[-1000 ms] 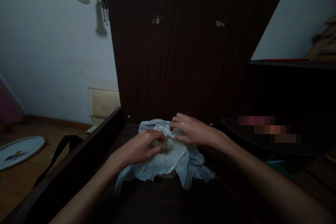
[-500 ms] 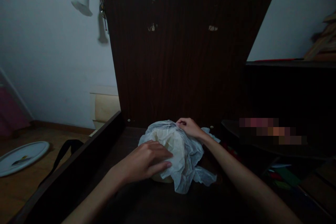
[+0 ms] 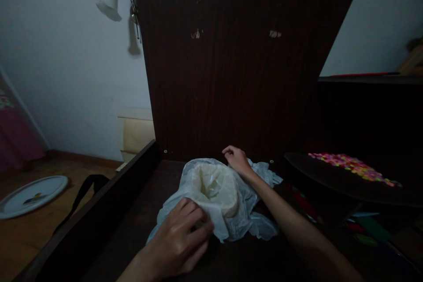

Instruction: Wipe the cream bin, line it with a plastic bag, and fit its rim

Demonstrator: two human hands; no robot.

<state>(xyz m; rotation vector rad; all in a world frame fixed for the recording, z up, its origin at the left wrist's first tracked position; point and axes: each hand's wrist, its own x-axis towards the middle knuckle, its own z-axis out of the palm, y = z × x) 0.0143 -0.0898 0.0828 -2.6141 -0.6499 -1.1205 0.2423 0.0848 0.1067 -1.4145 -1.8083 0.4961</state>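
Note:
A thin whitish plastic bag [image 3: 244, 216] lines a pale round container [image 3: 233, 202] and hangs over its rim, with crumpled plastic spread around the outside. The inside shows as a creased hollow. At the near left side, my left hand [image 3: 180, 238] is closed, its fingers curled on the plastic that drapes over the rim. Behind the far right of the rim is my right hand [image 3: 238, 161], fingers bent and drawn together. Whether any plastic is between its fingertips is hidden.
A dark wooden panel [image 3: 224, 75] rises behind the container, and a raised side board [image 3: 109, 194] runs along the left. On the right, a dark shelf [image 3: 304, 172] bears many small colourful pieces [image 3: 355, 168]. A wall lamp [image 3: 110, 2] hangs at upper left.
My left hand has moved from the opening down toward me, and plastic now spreads out at the left. The opening shows more widely. My right hand remains by the far rim, fingers slightly raised.

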